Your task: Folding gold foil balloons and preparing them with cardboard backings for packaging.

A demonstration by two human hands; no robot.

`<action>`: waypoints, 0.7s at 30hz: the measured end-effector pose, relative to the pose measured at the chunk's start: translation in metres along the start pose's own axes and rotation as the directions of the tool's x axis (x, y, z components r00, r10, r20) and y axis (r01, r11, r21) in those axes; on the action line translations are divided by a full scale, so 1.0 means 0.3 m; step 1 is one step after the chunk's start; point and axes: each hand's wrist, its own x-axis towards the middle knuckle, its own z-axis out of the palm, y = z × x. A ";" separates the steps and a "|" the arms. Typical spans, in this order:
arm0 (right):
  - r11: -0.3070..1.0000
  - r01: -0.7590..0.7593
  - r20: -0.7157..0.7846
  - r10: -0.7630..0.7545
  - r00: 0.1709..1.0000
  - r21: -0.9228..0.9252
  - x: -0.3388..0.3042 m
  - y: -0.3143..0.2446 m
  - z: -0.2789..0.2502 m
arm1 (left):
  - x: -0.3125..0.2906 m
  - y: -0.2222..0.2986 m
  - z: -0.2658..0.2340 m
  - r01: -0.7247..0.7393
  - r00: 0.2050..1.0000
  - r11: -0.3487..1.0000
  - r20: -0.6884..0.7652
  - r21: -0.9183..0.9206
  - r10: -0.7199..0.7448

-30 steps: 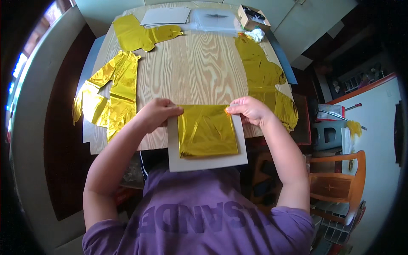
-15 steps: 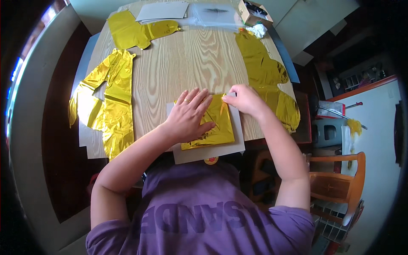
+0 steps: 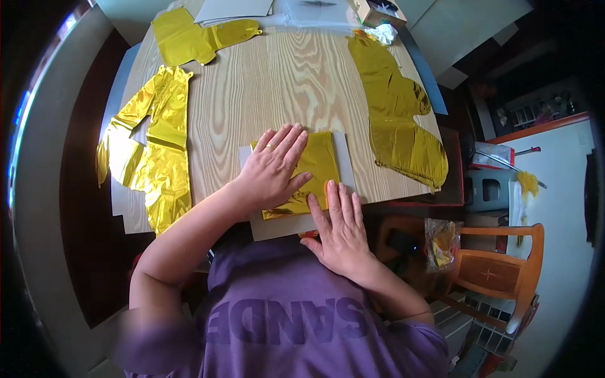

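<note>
The right hand (image 3: 340, 236) has let go of the far right corner of the folded gold foil (image 3: 321, 157), which it pinched half a second ago, and now lies near the foil's near right corner, fingers straight and slightly spread, thumb out, with nothing visibly gripped. The left hand (image 3: 274, 170) remains palm down across the foil's left part, its fingers loosely apart and thumb wide. The foil rests on a pale card (image 3: 343, 160) at the near edge of the wooden table (image 3: 283, 82), the card jutting past that edge. With the pinch gone, both hands seem placed for flattening rather than for adjusting a corner; how hard they press cannot be told. A clear bag (image 3: 443, 242) with something yellow inside has also appeared before the chair (image 3: 488, 274) at right.
</note>
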 end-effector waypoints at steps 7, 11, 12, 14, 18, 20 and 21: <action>0.999 -0.035 0.028 0.035 0.999 0.020 -0.001 0.000 0.018 | -0.001 0.008 -0.002 0.088 0.996 0.991 0.010 0.097 -0.090; 0.997 -0.062 0.083 0.059 0.995 0.037 0.003 -0.003 0.013 | -0.004 0.081 -0.049 0.117 0.993 0.976 -0.026 0.186 -0.114; 0.997 -0.070 0.097 0.066 0.993 0.038 0.006 -0.007 0.004 | -0.014 0.094 -0.044 0.113 0.994 0.979 -0.010 0.168 -0.113; 0.997 -0.064 0.099 0.060 0.993 0.044 0.008 -0.009 -0.001 | -0.035 0.104 -0.018 0.105 0.994 0.986 0.021 0.132 -0.108; 0.999 -0.031 0.077 0.028 0.997 0.044 0.011 -0.004 -0.008 | -0.055 0.064 0.014 0.095 0.995 0.986 -0.014 0.135 -0.094; 0.999 -0.032 0.083 0.029 0.996 0.036 0.007 -0.005 -0.007 | -0.060 0.065 0.025 0.089 0.996 0.987 -0.022 0.131 -0.087; 0.999 -0.033 0.084 0.030 0.996 0.030 0.005 -0.005 -0.006 | -0.061 0.063 0.026 0.087 0.996 0.987 -0.029 0.134 -0.084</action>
